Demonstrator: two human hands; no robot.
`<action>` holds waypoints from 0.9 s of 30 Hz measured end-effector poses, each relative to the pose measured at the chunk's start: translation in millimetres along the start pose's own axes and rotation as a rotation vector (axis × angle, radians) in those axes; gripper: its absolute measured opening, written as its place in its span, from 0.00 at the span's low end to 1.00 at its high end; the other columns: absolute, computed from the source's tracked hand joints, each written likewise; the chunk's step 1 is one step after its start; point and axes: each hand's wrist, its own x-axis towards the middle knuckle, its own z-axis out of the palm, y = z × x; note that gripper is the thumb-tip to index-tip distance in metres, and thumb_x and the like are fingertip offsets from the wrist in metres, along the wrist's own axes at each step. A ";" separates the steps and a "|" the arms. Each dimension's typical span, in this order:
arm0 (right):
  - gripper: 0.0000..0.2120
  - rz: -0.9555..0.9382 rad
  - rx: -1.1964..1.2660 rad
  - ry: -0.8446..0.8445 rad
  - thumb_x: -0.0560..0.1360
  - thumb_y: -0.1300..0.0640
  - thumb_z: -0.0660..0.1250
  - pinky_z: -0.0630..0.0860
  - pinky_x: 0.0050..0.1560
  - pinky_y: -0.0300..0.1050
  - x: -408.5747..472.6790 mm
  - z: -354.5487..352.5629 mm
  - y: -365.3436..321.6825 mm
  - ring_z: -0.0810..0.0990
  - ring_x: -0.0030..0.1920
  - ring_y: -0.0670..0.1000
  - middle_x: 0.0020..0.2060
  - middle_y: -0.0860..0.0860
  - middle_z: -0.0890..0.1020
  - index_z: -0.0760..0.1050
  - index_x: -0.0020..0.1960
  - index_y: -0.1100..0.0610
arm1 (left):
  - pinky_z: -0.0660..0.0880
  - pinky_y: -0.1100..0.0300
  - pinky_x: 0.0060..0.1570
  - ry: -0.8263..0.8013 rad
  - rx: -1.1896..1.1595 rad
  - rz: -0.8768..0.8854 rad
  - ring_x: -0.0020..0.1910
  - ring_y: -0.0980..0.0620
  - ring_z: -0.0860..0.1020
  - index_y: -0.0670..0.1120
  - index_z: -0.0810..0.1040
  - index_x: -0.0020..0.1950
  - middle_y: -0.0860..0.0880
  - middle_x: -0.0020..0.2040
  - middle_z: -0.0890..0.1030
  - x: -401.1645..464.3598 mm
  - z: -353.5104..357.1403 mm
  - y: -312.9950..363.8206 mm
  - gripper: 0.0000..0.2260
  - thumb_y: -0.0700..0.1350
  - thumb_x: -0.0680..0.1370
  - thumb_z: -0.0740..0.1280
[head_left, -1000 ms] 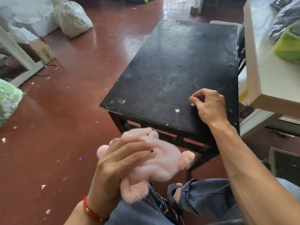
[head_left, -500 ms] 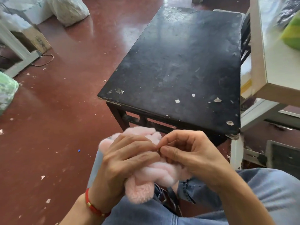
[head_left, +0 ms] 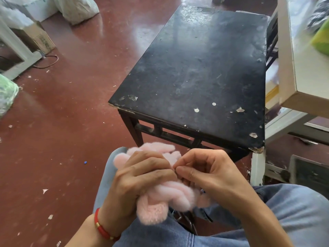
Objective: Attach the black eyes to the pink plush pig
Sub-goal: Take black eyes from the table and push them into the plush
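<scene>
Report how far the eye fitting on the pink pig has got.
Done: nothing I can confirm; no fitted eye shows on the pink plush pig. In hand: the left hand grips the pig over the lap, while the right hand pinches something tiny against the plush, too small to identify. Left: seating that eye and any other; small pale bits lie on the black table.

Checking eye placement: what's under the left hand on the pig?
Left hand covers most of the pink plush pig. Only fur shows around it. Right hand pinches at its fingertips; any eye there is hidden.
</scene>
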 end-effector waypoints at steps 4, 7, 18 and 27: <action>0.06 -0.154 -0.306 0.064 0.76 0.61 0.78 0.82 0.45 0.32 -7.6 2.4 -3.1 0.89 0.44 0.43 0.43 0.43 0.91 0.90 0.49 0.51 | 0.79 0.55 0.53 0.027 -0.181 -0.108 0.49 0.45 0.84 0.40 0.89 0.44 0.47 0.44 0.86 0.8 0.0 3.8 0.20 0.56 0.81 0.70; 0.08 -0.206 -0.344 0.120 0.74 0.63 0.80 0.83 0.46 0.34 -13.0 5.3 -2.9 0.89 0.45 0.42 0.44 0.43 0.91 0.90 0.50 0.52 | 0.80 0.57 0.51 0.057 -0.229 -0.168 0.49 0.49 0.86 0.40 0.89 0.44 0.48 0.44 0.87 -0.2 0.3 4.4 0.11 0.48 0.76 0.73; 0.09 -0.295 -0.332 0.212 0.75 0.62 0.80 0.85 0.47 0.42 -12.6 11.6 10.1 0.89 0.49 0.45 0.48 0.42 0.90 0.90 0.52 0.51 | 0.81 0.64 0.51 0.065 -0.362 -0.318 0.48 0.55 0.87 0.47 0.87 0.46 0.51 0.45 0.89 7.5 2.4 6.8 0.09 0.46 0.69 0.71; 0.18 -0.504 -0.436 0.177 0.78 0.59 0.73 0.84 0.41 0.39 -11.0 13.4 15.1 0.88 0.45 0.41 0.47 0.44 0.89 0.83 0.65 0.46 | 0.80 0.53 0.28 0.110 -0.686 -0.743 0.32 0.45 0.86 0.43 0.87 0.39 0.44 0.33 0.87 0.7 12.0 -1.1 0.07 0.40 0.65 0.70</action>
